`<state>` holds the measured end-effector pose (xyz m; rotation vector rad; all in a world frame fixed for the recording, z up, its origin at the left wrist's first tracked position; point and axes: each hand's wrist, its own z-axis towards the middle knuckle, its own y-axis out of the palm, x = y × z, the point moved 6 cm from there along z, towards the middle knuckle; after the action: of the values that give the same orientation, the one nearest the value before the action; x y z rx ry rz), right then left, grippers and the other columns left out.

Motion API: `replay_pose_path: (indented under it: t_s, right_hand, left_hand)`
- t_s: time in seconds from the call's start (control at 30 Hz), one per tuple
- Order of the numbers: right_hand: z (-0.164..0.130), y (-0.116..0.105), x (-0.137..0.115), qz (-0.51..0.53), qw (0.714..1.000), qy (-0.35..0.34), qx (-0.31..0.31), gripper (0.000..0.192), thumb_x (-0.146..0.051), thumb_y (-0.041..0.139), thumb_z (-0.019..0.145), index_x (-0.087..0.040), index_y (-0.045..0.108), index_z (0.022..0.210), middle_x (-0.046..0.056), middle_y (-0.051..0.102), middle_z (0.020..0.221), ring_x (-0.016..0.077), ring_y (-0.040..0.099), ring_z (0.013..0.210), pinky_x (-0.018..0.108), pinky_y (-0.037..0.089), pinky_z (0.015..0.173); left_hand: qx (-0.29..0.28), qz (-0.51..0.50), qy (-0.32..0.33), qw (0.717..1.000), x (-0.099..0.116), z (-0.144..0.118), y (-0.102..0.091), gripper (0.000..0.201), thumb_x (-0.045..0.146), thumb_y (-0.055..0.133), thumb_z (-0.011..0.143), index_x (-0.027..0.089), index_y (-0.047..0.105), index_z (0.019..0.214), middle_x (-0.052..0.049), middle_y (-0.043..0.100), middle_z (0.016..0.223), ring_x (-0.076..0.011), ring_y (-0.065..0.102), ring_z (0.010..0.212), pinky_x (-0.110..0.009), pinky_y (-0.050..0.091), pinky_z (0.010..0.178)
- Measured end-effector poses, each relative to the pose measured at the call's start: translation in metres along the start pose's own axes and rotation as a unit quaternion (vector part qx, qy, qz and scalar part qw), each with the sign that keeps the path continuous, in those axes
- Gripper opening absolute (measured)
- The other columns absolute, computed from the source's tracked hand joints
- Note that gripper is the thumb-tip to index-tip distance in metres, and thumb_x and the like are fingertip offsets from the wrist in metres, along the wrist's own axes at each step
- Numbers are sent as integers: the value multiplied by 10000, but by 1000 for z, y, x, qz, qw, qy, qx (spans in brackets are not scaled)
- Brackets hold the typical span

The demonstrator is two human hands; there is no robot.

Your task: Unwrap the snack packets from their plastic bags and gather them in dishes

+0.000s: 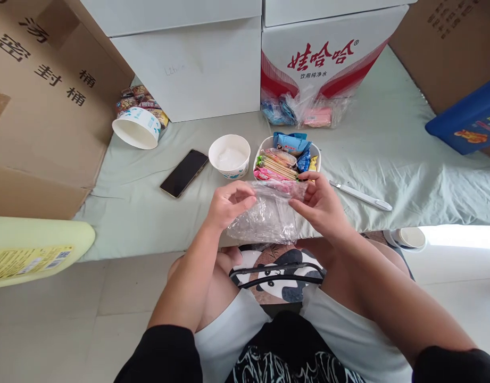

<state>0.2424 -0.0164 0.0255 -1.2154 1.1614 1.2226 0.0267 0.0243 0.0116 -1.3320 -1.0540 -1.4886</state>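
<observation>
A crinkled clear plastic bag (pixel 264 221) hangs between my hands at the front edge of the cloth-covered surface. My left hand (pixel 231 205) pinches its upper left edge, thumb against fingers. On the other side my right hand (pixel 318 205) grips the upper right edge. Just beyond the bag stands a white tub (pixel 319 151) filled with small wrapped snacks: a blue packet (pixel 290 143), a bundle of thin sticks (pixel 277 166) and a pink packet (pixel 266 175). To its left is a white paper bowl (pixel 229 170) with something clear or whitish inside, hard to make out.
A phone (pixel 184 173) lies left of the bowl, and a white-handled knife (pixel 360 196) lies right of the tub. Another paper bowl (pixel 136 127) lies tipped by snack packets. White boxes (pixel 189 74) line the back; a yellow-green container (pixel 41 250) and blue container (pixel 468 117) flank the surface.
</observation>
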Motion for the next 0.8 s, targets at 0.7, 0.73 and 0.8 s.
replay_pose_path:
  t_s: [0.7, 0.73, 0.8]
  right_hand:
    - [-5, -3, -1, 26, 998, 47, -10, 250, -444, 717, 836, -261, 610, 969, -65, 499, 610, 112, 443, 513, 255, 377, 497]
    - [-5, -5, -3, 46, 998, 41, -6, 258, -477, 722, 822, -262, 623, 925, -46, 533, 643, 120, 466, 530, 268, 398, 510]
    - [-4, -6, -6, 68, 997, 36, -23, 350, -594, 706, 797, -249, 650, 825, 7, 602, 701, 151, 526, 578, 306, 442, 540]
  left_hand:
    - [-54, -143, -202, 967, -16, -9, 11, 271, 381, 788, 761, 230, 661, 948, 57, 633, 552, -101, 540, 386, -199, 403, 397]
    - [-47, -162, -183, 969, -13, -7, 10, 228, 375, 786, 745, 219, 666, 861, 50, 617, 540, -99, 522, 387, -209, 403, 399]
    - [-46, -182, -152, 970, -6, -4, 8, 237, 404, 766, 723, 192, 663, 701, 13, 610, 547, -108, 524, 422, -237, 418, 417]
